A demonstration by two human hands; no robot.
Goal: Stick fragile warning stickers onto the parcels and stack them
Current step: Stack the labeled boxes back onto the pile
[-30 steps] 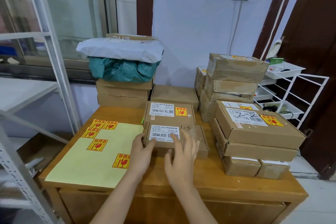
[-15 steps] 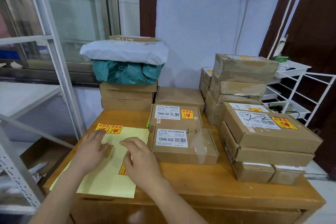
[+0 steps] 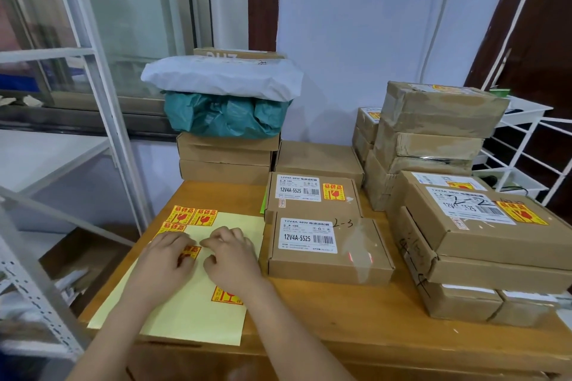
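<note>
A pale yellow sticker sheet [image 3: 185,315] lies on the left of the wooden table [image 3: 340,312]. Red-and-yellow fragile stickers [image 3: 192,216] sit at its far left corner. Another sticker [image 3: 189,252] shows between my hands, and a third one [image 3: 226,296] peeks out by my right wrist. My left hand [image 3: 167,260] rests flat on the sheet and partly covers the middle sticker. My right hand [image 3: 232,257] is on the sheet beside it with bent fingers and nothing visibly held. Just to the right lies a parcel marked 2-3 [image 3: 325,249] with no fragile sticker. The parcel behind it [image 3: 312,195] carries one.
A tall stack of stickered parcels [image 3: 483,226] fills the table's right side, with more boxes [image 3: 433,133] behind. At the back left, boxes carry a green bag [image 3: 223,116] and a white bag [image 3: 223,76]. A white metal shelf frame [image 3: 102,120] stands left, a wire rack [image 3: 526,148] right.
Both hands left the 2-3 parcel and moved left onto the sticker sheet. They now sit close together around the middle sticker.
</note>
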